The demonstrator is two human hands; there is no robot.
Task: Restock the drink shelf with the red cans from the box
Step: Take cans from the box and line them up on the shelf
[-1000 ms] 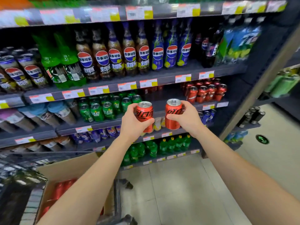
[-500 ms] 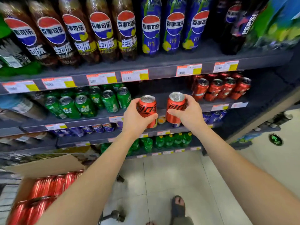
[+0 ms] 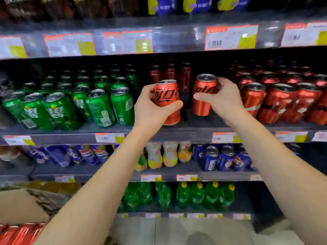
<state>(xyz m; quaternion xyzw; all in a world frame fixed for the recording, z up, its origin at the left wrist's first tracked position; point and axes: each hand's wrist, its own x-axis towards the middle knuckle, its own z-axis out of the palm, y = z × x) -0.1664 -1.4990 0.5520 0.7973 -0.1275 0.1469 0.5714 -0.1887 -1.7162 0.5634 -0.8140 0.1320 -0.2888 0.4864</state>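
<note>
My left hand (image 3: 150,110) grips a red can (image 3: 168,99) just above the front lip of the can shelf (image 3: 191,133). My right hand (image 3: 224,99) grips a second red can (image 3: 203,92), held a little deeper over the same shelf. Both cans are upright and hang in the gap between the green cans (image 3: 99,106) on the left and the stocked red cans (image 3: 283,101) on the right. More red cans (image 3: 169,73) stand at the back of the gap. The cardboard box (image 3: 21,206) with red cans (image 3: 17,232) inside shows at the bottom left.
A shelf edge with price tags (image 3: 230,38) runs overhead, close above the cans. Below the can shelf are blue cans (image 3: 219,158), pale bottles (image 3: 168,154) and green bottles (image 3: 194,195). Tiled floor (image 3: 177,232) lies at the bottom.
The view and both hands have moved closer to the shelf. The two cans have gone from in front of the shelf edge to over the gap between green and red cans.
</note>
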